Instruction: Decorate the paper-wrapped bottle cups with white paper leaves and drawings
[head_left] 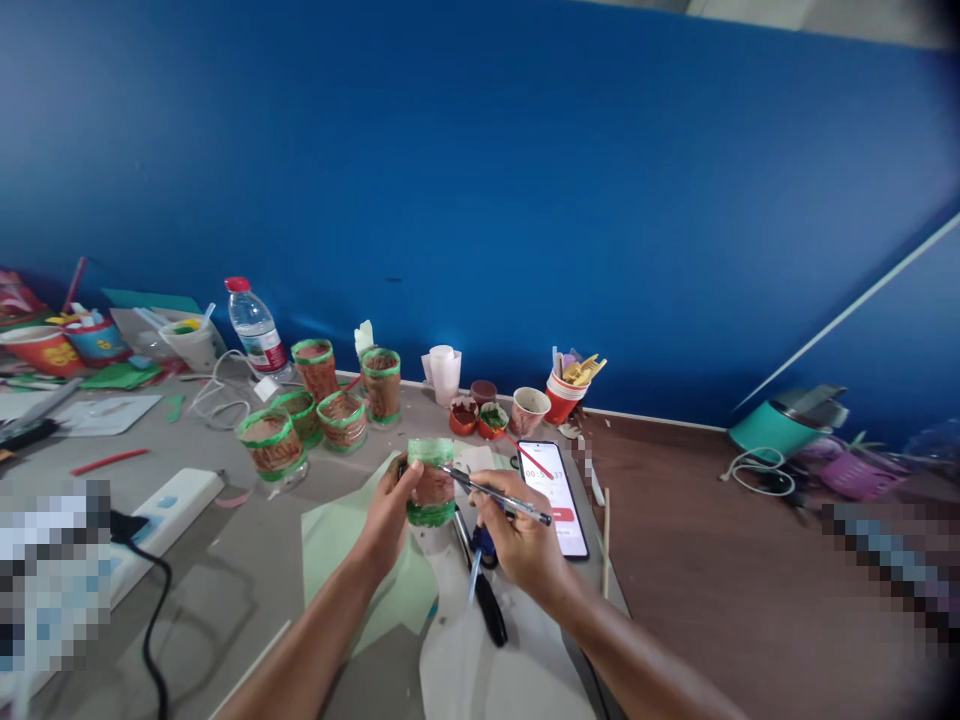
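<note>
My left hand (394, 510) is wrapped round the left side of a small cup (431, 490), painted green at its top and bottom and brown round the middle. In my right hand (517, 535) is a pen (514, 497), held in a writing grip with its tip at the cup's brown band. Under my hands lie a pale green paper (352, 560) and a white sheet (480, 660). A black marker (489, 605) rests below the cup. Just right of my right hand, a phone (559, 480) with a lit timer screen lies flat.
Several similar brown-and-green cups (271, 445) stand to the left, near a water bottle (256, 325). Small paint cups (463, 415) and a cup of wooden utensils (566, 390) stand ahead. A power strip (180, 510) lies left. A blue partition (480, 200) rises behind the table.
</note>
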